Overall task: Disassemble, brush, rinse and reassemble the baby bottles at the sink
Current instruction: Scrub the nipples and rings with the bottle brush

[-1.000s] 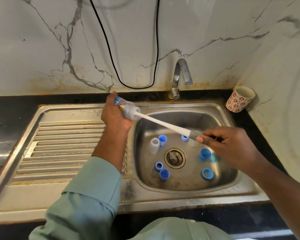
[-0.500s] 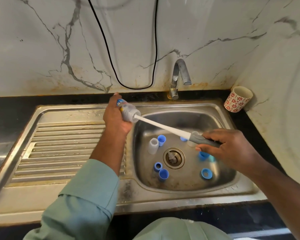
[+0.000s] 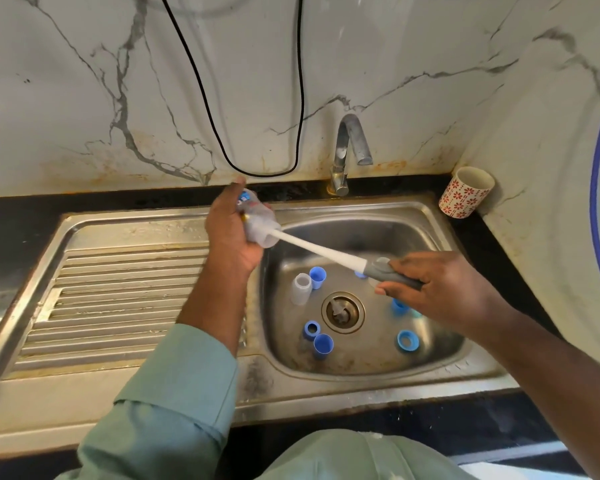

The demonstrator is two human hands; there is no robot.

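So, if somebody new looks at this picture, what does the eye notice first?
Most striking is the long white brush stretched over the basin, its head inside the clear bottle that the left hand grips, its grey handle held by the right hand. Below, blue caps and rings lie scattered around the drain.

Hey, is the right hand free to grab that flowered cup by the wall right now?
Probably not yet. The right hand grips the bottle brush, whose head sits inside the bottle held by the left hand. The path to the flowered cup looks open otherwise.
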